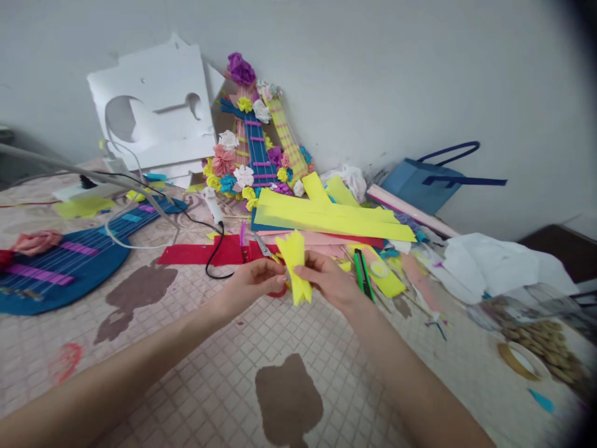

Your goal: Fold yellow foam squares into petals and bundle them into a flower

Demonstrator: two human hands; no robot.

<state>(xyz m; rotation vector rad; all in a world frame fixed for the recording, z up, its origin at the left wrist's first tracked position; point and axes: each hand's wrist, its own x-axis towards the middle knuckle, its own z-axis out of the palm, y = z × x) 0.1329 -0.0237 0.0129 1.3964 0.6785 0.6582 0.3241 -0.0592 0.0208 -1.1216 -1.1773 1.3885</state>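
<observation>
Both my hands meet over the middle of the patterned floor and pinch one folded piece of yellow paper (295, 264). My left hand (254, 281) grips its lower left edge with closed fingers. My right hand (329, 279) holds the right side, thumb and fingers pressed on the paper. The paper stands upright between them, fanned at the top and bottom. Scissors with a red handle (268, 252) lie just behind my left hand on a red felt strip (200, 254). A green craft knife (362, 274) lies to the right of my right hand.
Long yellow paper strips (326, 218) lie behind the hands. A blue felt guitar shape (69, 261) is at the left. Flower-decorated paper guitars (256, 149) and white foam board (153, 106) lean on the wall. A blue bag (420, 180), white plastic (494, 264) and a tape roll (520, 361) are at the right.
</observation>
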